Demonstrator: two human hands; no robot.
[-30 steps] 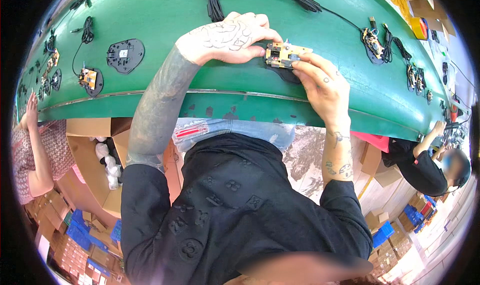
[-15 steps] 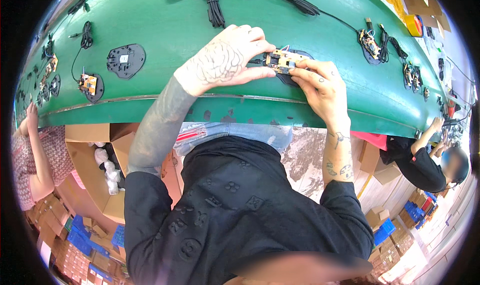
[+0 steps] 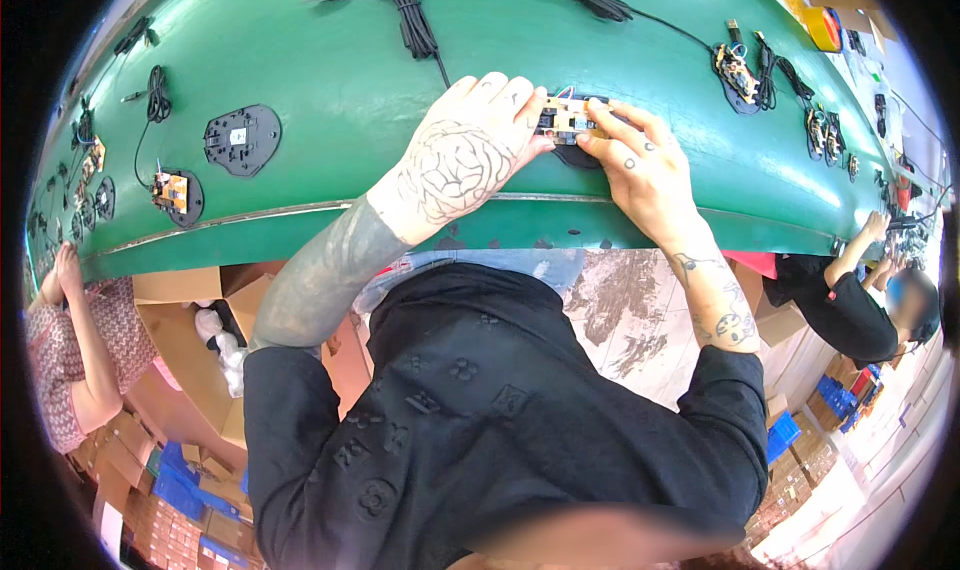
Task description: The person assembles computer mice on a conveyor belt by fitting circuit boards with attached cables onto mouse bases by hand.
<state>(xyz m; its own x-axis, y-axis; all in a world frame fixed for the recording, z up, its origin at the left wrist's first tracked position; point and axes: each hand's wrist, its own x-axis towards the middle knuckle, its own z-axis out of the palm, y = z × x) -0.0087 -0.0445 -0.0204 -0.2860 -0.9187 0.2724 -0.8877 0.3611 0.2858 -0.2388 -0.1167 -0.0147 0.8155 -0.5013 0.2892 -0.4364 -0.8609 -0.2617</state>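
A small tan circuit board [image 3: 568, 117] with black parts and thin coloured wires lies over a black mouse base plate [image 3: 575, 158]. My left hand [image 3: 478, 150] pinches the board's left end between thumb and forefinger, hiding where the cable meets it. On the right end, my right hand [image 3: 645, 160] closes its thumb and fingers on the board. A black cable [image 3: 408, 15], tied in a bundle, runs from beyond my left hand down behind it. Whether the board is seated flat in the plate cannot be seen.
A bare black base plate [image 3: 243, 140] lies to the left, beside a plate with a board [image 3: 175, 195]. More boards with cables [image 3: 738, 75] lie at right on the green bench [image 3: 330, 160]. Co-workers sit at both sides; an open carton [image 3: 190, 350] stands below the bench.
My left hand has moved in over the board's left end, covering the cable end that showed between thumb and forefinger. My right fingers have shifted slightly on the board. The whole view has shifted a little.
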